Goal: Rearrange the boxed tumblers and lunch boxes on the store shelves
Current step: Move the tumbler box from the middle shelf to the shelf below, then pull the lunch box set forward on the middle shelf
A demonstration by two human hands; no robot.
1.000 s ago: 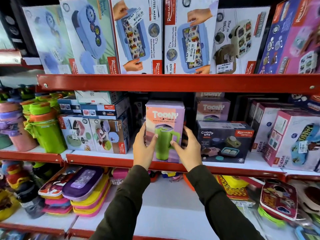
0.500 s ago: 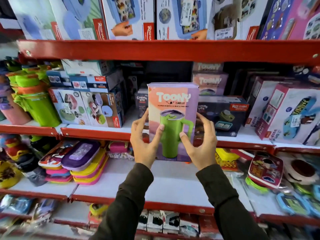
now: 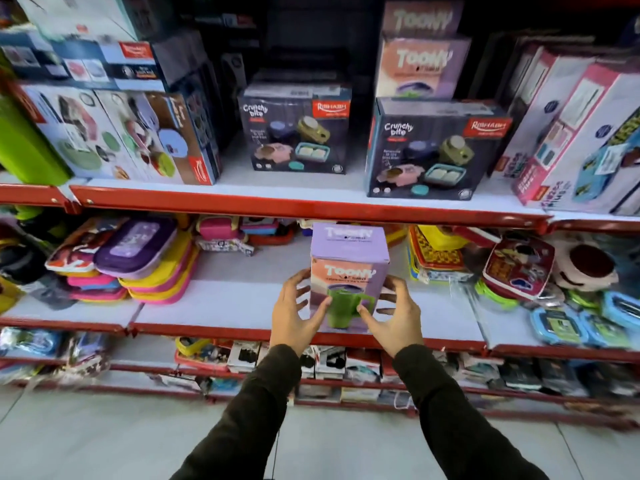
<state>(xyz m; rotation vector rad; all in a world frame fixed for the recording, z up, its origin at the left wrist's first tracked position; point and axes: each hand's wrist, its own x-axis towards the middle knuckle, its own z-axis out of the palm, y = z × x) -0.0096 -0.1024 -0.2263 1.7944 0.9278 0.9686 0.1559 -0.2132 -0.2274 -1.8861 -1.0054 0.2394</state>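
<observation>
A lilac and orange Toony tumbler box, printed with a green tumbler, stands upright on the white lower shelf near its red front edge. My left hand is at its left side and my right hand at its right side. Fingers are spread with the fingertips against the box sides, and both thumbs lie on its front. On the shelf above stand two dark Crunchy Bite lunch box cartons. Two more Toony boxes are stacked behind the right carton.
Stacked flat lunch boxes in purple, yellow and pink lie left on the lower shelf. Printed lunch boxes and blue containers crowd its right end. White lunch box cartons stand upper left, tall pink ones upper right. Grey floor tiles lie below.
Both hands have carried the Toony box from the middle shelf down to the lower shelf, where it now stands. My view has tilted downward.
</observation>
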